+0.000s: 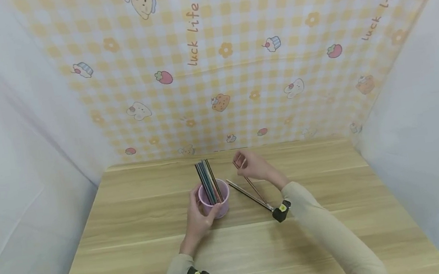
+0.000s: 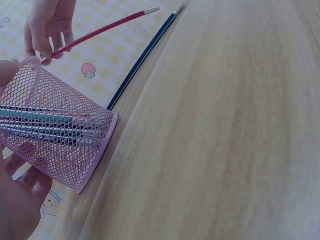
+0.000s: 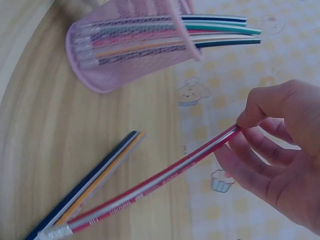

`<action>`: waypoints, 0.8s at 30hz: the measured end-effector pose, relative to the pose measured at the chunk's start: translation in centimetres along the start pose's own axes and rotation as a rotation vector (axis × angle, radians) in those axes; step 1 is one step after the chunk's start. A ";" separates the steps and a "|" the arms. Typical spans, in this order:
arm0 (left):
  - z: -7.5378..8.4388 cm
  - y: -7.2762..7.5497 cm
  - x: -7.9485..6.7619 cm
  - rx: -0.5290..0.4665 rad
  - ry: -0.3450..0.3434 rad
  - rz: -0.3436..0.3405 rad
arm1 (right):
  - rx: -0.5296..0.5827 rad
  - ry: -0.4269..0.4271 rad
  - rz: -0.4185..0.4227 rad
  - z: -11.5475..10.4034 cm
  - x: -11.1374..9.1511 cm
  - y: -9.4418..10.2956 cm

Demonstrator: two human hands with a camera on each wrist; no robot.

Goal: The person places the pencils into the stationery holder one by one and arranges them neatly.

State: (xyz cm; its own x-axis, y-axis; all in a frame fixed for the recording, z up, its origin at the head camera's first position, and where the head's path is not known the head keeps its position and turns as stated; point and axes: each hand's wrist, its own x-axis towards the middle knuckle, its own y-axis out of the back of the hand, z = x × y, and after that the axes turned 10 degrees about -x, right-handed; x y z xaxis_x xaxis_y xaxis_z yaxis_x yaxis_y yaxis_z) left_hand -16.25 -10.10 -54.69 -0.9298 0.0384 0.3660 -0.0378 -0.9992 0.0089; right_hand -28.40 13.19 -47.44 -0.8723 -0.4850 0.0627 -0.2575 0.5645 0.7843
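My left hand point(image 1: 197, 218) grips a pink mesh pencil cup point(image 1: 223, 208) around its side, thumb near the front of the rim. Several striped pencils point(image 3: 227, 30) lean inside the cup, eraser-capped ends down. To the cup's right, my right hand point(image 1: 257, 165) pinches a red pencil with a silver stripe point(image 3: 165, 178) by its upper end, between thumb and fingers. That pencil slants down, its metal-banded end lowest. Beneath it, a dark blue pencil point(image 3: 82, 187) and a yellow pencil point(image 3: 102, 179) lie side by side on the table.
The wooden table point(image 1: 252, 262) reaches back to a yellow checked cloth point(image 1: 245, 18) with cartoon prints. White sheets hang on the left point(image 1: 17, 149) and right point(image 1: 430, 127). Each wrist wears a small black camera.
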 end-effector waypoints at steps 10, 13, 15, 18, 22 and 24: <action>-3.2 0.1 0.0 -0.006 -0.004 0.028 | 0.070 0.119 0.136 -2.5 0.1 1.9; -3.4 0.2 -0.1 -0.012 -0.003 0.023 | 0.075 0.190 0.193 -3.1 0.3 2.2; -3.5 0.3 -0.1 -0.017 -0.003 0.021 | 0.084 0.211 0.215 -3.5 0.4 2.3; -3.4 0.3 0.0 -0.006 -0.012 0.016 | 0.111 0.212 0.238 -4.2 0.4 2.5; -3.4 0.3 0.0 -0.004 -0.007 0.012 | 0.155 0.197 0.276 -5.1 0.6 2.7; -3.4 0.3 0.0 -0.010 0.001 0.014 | 0.179 0.193 0.301 -5.5 0.8 2.8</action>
State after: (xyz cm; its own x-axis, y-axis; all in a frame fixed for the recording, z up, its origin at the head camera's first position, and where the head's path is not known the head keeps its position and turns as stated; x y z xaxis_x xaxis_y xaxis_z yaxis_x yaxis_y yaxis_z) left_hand -17.52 -10.39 -57.83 -0.9307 0.0245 0.3649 -0.0286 -0.9996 -0.0060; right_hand -27.50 10.67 -41.79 -0.8298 -0.3875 0.4017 -0.0855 0.7995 0.5946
